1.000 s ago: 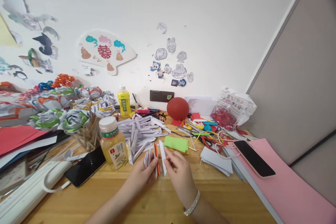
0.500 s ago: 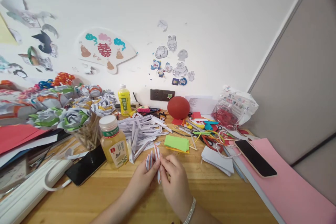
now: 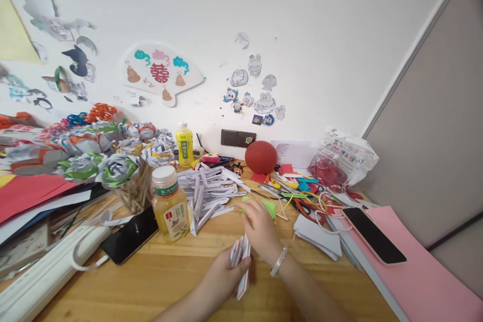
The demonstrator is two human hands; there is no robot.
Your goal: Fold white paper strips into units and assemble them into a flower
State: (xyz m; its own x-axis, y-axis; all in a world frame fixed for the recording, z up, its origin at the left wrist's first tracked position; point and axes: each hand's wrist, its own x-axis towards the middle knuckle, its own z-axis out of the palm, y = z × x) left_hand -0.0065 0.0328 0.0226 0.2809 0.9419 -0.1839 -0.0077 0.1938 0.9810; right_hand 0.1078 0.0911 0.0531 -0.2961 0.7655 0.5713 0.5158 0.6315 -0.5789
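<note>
My left hand [image 3: 225,272] is closed around a small bunch of folded white paper pieces [image 3: 241,261] with red and blue edges. The pieces fan out between thumb and fingers, above the wooden table. My right hand [image 3: 262,226], with a beaded bracelet [image 3: 278,261] at the wrist, is stretched forward over the stack of green paper slips [image 3: 270,208]. Its fingers reach out at the left end of the stack and cover part of it. The fingertips are slightly blurred, and no held thing shows there.
Beyond the hands lies a heap of folded white paper strips [image 3: 211,186]. A tea bottle [image 3: 169,206], paper flowers [image 3: 118,168] and a black phone [image 3: 130,236] are at left. A red balloon [image 3: 260,157], scissors [image 3: 277,188], white paper slips [image 3: 319,235] and another phone [image 3: 373,235] are at right.
My right hand has left the folded paper and moved forward to the green slips. My left hand keeps the folded pieces, now lower and further right. The view has shifted slightly left.
</note>
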